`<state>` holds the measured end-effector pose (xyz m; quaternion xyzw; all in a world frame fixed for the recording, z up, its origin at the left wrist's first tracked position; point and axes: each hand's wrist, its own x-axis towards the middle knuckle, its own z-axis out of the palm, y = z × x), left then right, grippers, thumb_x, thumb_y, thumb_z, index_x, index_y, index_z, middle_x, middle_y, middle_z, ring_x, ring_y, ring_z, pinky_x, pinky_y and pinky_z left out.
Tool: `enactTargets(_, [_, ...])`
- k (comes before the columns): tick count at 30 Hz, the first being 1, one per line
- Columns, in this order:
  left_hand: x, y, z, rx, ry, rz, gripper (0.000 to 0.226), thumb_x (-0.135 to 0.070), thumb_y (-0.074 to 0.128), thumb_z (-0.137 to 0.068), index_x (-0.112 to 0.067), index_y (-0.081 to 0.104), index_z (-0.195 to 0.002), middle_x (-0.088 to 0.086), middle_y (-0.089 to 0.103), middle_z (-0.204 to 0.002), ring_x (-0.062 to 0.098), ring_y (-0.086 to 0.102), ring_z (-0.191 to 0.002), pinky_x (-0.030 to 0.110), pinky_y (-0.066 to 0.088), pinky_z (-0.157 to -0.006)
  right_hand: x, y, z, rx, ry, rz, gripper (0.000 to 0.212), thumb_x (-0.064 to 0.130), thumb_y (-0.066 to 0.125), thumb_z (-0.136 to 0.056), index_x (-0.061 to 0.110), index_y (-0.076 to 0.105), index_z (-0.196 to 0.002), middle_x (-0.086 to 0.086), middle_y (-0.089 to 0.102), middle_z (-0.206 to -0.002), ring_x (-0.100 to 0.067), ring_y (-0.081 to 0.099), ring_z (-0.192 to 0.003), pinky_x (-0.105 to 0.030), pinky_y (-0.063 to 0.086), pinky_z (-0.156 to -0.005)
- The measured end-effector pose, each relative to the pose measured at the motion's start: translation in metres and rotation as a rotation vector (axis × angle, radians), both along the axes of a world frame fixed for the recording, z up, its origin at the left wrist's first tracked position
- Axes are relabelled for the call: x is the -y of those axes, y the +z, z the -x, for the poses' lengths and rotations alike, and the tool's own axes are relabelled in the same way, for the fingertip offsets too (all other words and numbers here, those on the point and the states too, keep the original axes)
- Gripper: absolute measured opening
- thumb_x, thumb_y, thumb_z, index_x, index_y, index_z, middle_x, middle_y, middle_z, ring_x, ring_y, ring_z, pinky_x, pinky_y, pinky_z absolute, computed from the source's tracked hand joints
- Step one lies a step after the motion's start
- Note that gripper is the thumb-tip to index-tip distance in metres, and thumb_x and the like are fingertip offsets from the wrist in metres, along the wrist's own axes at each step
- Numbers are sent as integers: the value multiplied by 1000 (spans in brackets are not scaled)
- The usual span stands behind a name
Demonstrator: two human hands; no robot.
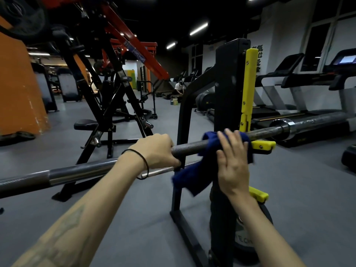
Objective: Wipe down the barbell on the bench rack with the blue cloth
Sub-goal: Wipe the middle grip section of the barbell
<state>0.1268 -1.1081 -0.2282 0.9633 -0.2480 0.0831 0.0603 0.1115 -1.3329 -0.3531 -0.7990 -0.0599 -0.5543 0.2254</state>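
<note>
A long steel barbell runs across the view from lower left to upper right, resting on the yellow hook of the black rack upright. My left hand grips the knurled shaft near the middle. A blue cloth is draped over the bar just right of it, one end hanging down. My right hand presses the cloth against the bar with straight, spread fingers, close to the hook.
The barbell's sleeve sticks out past the rack to the right. A weight plate leans at the rack's base. Treadmills line the right wall. A black and red machine stands ahead left. A person crouches far back.
</note>
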Motion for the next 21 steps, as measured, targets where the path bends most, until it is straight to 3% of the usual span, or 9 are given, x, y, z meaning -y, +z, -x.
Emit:
enactTargets(3, [4, -10, 5, 395, -38, -132, 21, -44, 62, -85, -24, 60, -92, -3, 63, -81, 26, 63, -76, 32, 38, -61, -24, 1, -7, 26, 33, -293, 54, 38, 31, -109, 12, 48, -153, -4, 34, -166, -19, 12, -160, -55, 2, -128])
enactTargets(5, [14, -25, 8, 665, -112, -181, 18, -35, 62, -89, -23, 48, -87, 0, 64, -81, 28, 65, -70, 33, 32, -55, -65, 5, -1, 24, 93, -364, 58, 45, 30, -108, 11, 47, -153, -5, 32, -167, -21, 9, -160, -51, 2, -129])
enactTargets(9, [29, -44, 6, 869, -139, -156, 30, -16, 79, -72, -21, 50, -73, -1, 56, -59, 22, 58, -42, 26, 24, -42, -75, -3, 21, -17, 249, 48, 61, 47, 30, -109, 9, 39, -157, -6, 31, -168, -25, 16, -159, -51, 17, -128])
enactTargets(12, [32, -48, 2, 888, -85, -154, 28, -15, 80, -73, -18, 52, -74, 2, 55, -62, 23, 57, -45, 27, 21, -43, -16, 4, 14, -29, 103, 214, 55, 44, 30, -111, 14, 43, -156, -7, 35, -166, -24, 22, -158, -57, 22, -125])
enactTargets(17, [39, -49, 6, 812, 35, -128, 37, -14, 84, -64, -19, 48, -67, 0, 52, -54, 24, 51, -40, 26, 17, -45, 11, 4, -2, -38, -18, -200, 61, 49, 23, -110, 14, 42, -157, -4, 29, -168, -17, 11, -160, -55, 7, -128])
enactTargets(19, [47, -44, 11, 722, 122, -87, 33, -21, 76, -76, -21, 43, -72, -1, 59, -62, 25, 59, -52, 28, 26, -48, -21, 6, -1, -18, 32, -305, 63, 50, 25, -109, 12, 42, -157, -5, 26, -169, -19, 6, -160, -52, 4, -129])
enactTargets(21, [56, -42, 14, 616, 180, -65, 22, -25, 62, -89, -23, 41, -82, 0, 63, -79, 27, 65, -76, 31, 34, -58, -55, 0, 9, -10, 131, -258, 66, 53, 27, -109, 9, 40, -157, -8, 24, -170, -23, 5, -161, -47, 6, -130])
